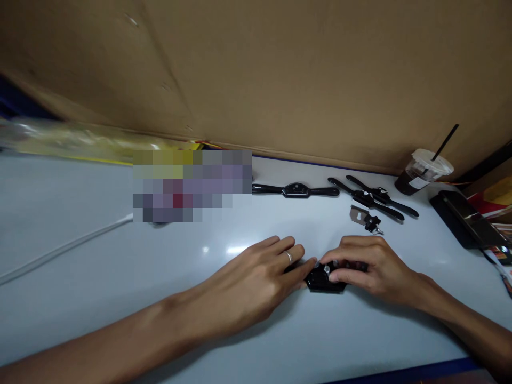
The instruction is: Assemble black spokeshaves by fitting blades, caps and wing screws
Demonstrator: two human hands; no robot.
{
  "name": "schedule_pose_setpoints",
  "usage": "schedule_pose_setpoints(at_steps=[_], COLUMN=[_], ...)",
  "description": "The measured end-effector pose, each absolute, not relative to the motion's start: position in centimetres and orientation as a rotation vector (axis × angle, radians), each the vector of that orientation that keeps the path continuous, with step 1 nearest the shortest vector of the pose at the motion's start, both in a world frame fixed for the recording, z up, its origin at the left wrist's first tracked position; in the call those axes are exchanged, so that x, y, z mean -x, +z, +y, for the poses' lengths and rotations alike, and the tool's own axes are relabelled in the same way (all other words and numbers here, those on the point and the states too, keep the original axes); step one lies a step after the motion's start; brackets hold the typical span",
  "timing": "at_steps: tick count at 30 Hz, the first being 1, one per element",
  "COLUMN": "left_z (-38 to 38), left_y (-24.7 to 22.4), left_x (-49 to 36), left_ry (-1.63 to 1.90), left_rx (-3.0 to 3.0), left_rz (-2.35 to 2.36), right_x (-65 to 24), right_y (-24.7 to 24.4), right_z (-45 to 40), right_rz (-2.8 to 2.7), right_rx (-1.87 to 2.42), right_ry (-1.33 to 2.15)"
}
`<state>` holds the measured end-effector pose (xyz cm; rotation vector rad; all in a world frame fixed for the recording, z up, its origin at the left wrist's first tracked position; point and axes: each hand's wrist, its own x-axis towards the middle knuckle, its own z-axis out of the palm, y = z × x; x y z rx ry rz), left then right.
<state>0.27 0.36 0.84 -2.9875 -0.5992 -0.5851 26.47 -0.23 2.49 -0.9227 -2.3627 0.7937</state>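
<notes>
Going by head view: black tool (325, 284) lies on table (100, 288), nearer the person than the cup (407, 181) and left of it. R hand (378, 266) has thumb + fingers in a narrow pinch on it, by the small screw (327, 270); L hand (266, 272) touches its L end, can't tell if gripping. Prob. metal: stiff, fairly heavy for its size, not fragile; glossy, so maybe slippery. Best held by handle (361, 266), w/ fingertips for screw.
</notes>
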Motion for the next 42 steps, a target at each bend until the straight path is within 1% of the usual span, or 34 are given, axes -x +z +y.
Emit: schedule_pose_setpoints(at_steps=[6,15,20,24,27,30,35,39,42], left_z=[0.3,0.3,0.2,0.1,0.1,0.0,0.0,0.0,0.0], left_y=[0.9,0.7,0.5,0.6,0.7,0.7,0.7,0.7,0.6], left_x=[-0.4,-0.4,-0.4,-0.5,-0.6,-0.5,-0.4,-0.4,-0.6], left_ry=[-0.616,-0.624,-0.654,-0.668,-0.645,-0.652,-0.674,-0.662,-0.659], left_rx=[2.988,2.957,2.982,3.011,3.036,3.072,3.073,3.055,3.028], left_rz=[-0.616,-0.618,-0.658,-0.692,-0.693,-0.714,-0.712,-0.706,-0.706], right_x=[-26.7,-26.4,-26.0,-26.8,-28.5,-30.4,-31.0,-29.4,-28.4], right_y=[2.3,3.0,3.3,3.2,3.6,4.4,4.7,3.6,2.8], right_z=[-0.3,-0.7,-1.2,-0.9,0.1,1.4,1.9,1.3,0.8], right_rz=[-2.544,-2.712,-2.706,-2.596,-2.443,-2.329,-2.362,-2.472,-2.479], right_rx=[0.921,0.945,1.002,1.054,1.242,1.551,1.88,1.942,1.745], right_ry=[0.568,0.371,0.306,0.253,0.09,-0.131,-0.339,-0.255,-0.022])
